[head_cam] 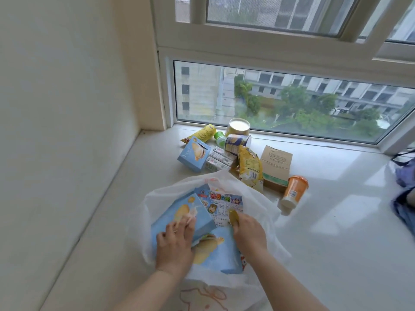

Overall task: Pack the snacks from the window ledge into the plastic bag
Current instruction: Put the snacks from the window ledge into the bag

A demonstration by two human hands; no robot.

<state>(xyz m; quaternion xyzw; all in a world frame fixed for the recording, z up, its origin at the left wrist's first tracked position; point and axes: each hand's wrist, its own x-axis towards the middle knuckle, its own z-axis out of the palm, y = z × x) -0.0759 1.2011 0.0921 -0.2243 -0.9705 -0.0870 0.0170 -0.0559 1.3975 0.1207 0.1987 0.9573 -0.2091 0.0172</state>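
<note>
A white plastic bag (265,212) lies open on the window ledge (325,221) in front of me. Inside it are two light blue chip boxes (186,212) (215,250) and a colourful printed packet (226,204). My left hand (175,243) rests on the upper blue box, fingers pressing its edge. My right hand (247,232) is inside the bag, closed on a small golden piece (233,217) against the printed packet. Behind the bag lie another blue box (194,157), yellow chip bags (249,167) (199,133), small cartons (219,159), two cans (239,126) (237,143), a brown box (276,167) and an orange cup (293,191).
A small green-capped bottle (219,138) lies among the snacks. The window glass (280,102) runs along the ledge's far edge. A plain wall (67,108) closes the left side. Blue cloth (404,187) sits at the right edge.
</note>
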